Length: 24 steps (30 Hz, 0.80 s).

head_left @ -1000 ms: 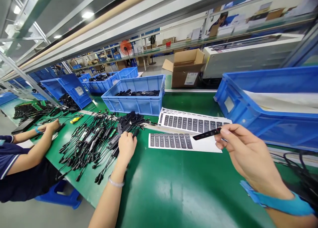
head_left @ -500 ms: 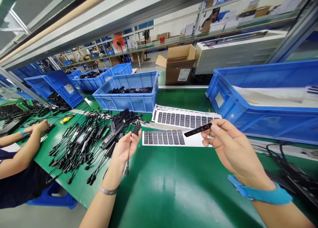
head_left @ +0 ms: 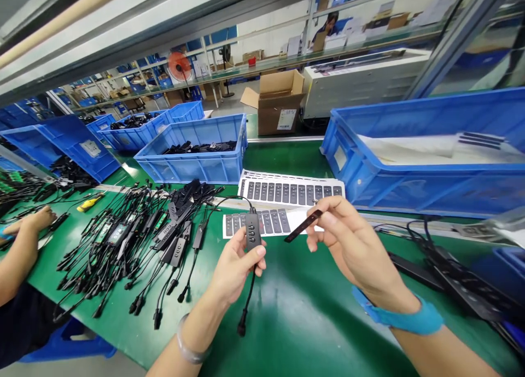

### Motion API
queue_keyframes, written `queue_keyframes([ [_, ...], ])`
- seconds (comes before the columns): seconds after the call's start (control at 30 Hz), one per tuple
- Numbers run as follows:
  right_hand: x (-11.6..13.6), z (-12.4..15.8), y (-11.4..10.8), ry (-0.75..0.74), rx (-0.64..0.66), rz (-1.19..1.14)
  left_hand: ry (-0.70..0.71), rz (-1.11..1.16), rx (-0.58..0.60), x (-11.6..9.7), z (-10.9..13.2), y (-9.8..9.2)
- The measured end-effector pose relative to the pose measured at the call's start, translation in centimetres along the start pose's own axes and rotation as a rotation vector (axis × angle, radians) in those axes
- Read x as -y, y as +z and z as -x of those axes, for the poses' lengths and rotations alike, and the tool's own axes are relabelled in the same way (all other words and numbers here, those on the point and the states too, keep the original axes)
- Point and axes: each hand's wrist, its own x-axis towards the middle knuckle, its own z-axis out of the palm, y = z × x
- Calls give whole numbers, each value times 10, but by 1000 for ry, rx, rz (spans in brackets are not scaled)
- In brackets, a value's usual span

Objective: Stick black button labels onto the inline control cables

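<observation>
My left hand (head_left: 233, 270) is closed round a small black controller (head_left: 252, 231) with buttons; its cable hangs down to a plug (head_left: 241, 329) over the green table (head_left: 303, 317). My right hand (head_left: 353, 245) pinches a thin black sticker strip (head_left: 303, 225) just right of the controller, tilted, not touching it. Behind both hands lie white sheets of black stickers (head_left: 291, 191). A pile of black cabled controllers (head_left: 139, 235) spreads to the left of my left hand.
Blue bins stand behind: one with black parts (head_left: 197, 152), a large one (head_left: 410, 163) at right holding white sheets. Black cables and flat parts (head_left: 447, 273) lie at right. Another person's arm (head_left: 20, 245) rests at the left edge. A cardboard box (head_left: 274, 100) stands beyond.
My left hand lifted a controller out of the pile and brought it upright toward the middle. My right hand moved left and down with the strip, closing in on the controller.
</observation>
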Motion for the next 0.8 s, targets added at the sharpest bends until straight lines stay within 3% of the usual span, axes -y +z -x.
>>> queue_keyframes([
  [0.17, -7, 3, 7, 0, 98, 89, 30, -98, 97, 14, 6, 4],
  [0.33, -7, 8, 17, -1, 164, 147, -17, -105, 91, 23, 9, 9],
  [0.5, -9, 6, 15, 10, 134, 123, -98, -44, 97, 32, 7, 9],
  [0.8, -11, 6, 15, 56, 172, 155, -50, -5, 167, 26, 15, 11],
])
